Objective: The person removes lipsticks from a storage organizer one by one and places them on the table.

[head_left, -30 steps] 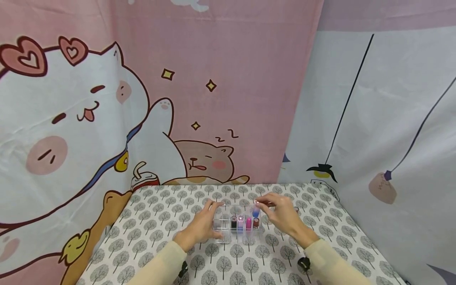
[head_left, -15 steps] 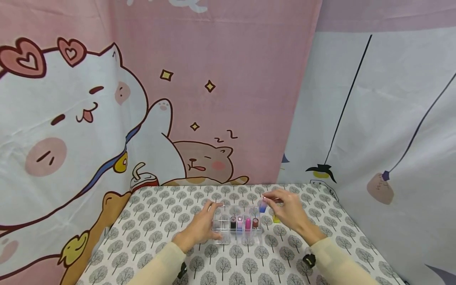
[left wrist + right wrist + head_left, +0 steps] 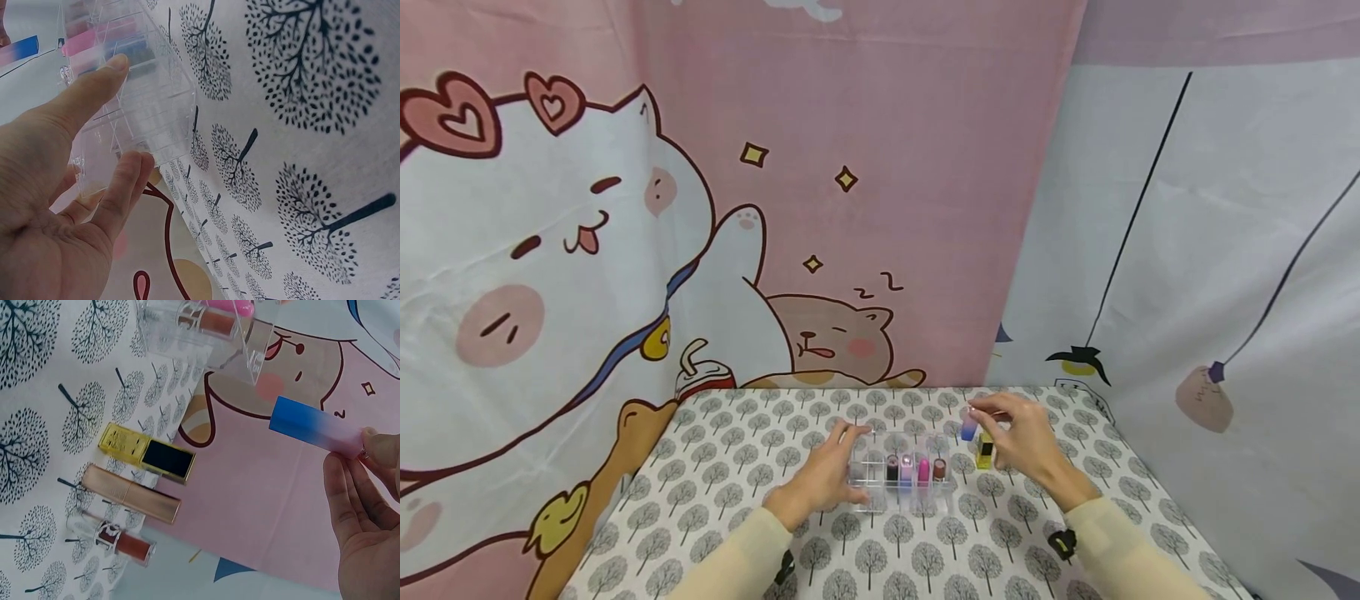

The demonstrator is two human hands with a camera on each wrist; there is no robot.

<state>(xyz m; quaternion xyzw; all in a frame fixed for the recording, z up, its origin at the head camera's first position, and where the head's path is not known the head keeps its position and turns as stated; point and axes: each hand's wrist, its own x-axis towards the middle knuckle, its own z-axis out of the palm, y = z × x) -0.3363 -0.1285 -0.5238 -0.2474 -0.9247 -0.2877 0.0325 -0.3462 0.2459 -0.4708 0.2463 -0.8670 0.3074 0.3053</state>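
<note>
My left hand (image 3: pixel 826 472) grips the left end of a clear acrylic lipstick organizer (image 3: pixel 156 119), thumb at the front and fingers at the back. Pinched in the fingertips of my right hand (image 3: pixel 1021 429) is a pink-to-blue lipstick tube (image 3: pixel 312 427), held in the air right of the organizer. Slots in the organizer hold a black tube (image 3: pixel 892 468), another pink-to-blue tube (image 3: pixel 906 471), a hot pink tube (image 3: pixel 923 471) and a brown-red one (image 3: pixel 939 471). Its leftmost slots show nothing in them.
Right of the organizer stands a yellow tube with a black cap (image 3: pixel 147 453). Beside it are a rose-gold tube (image 3: pixel 131 492) and a clear tube with brown-red colour (image 3: pixel 112 537). A tree-print cloth (image 3: pixel 872 554) covers the table, and a cartoon curtain (image 3: pixel 925 208) hangs behind.
My right hand has carried the pink-to-blue tube from the organizer's right end out to the right, uncovering the yellow tube. My left hand has stayed on the organizer.
</note>
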